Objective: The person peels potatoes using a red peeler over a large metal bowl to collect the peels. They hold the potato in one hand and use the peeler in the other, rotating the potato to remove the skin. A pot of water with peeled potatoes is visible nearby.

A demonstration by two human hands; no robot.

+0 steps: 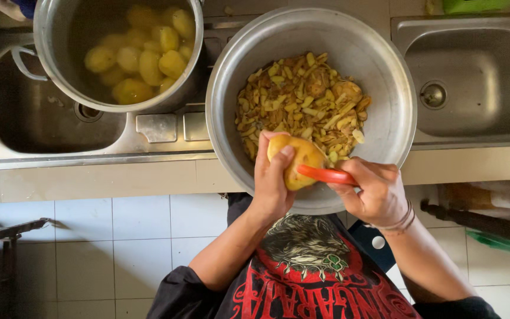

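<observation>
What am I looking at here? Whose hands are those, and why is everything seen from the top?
The camera sits on a person's head and looks straight down, so you see that person's own two hands. The left hand holds a yellow potato. The right hand holds a red-handled peeler against it. Under them is a big metal bowl full of potato peels. Beside it a metal pot holds peeled potatoes and rests over the left sink. Another sink is on the right.

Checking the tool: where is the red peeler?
In the right hand, centre of the head view; the red peeler touches the potato over the peel-filled bowl.
</observation>
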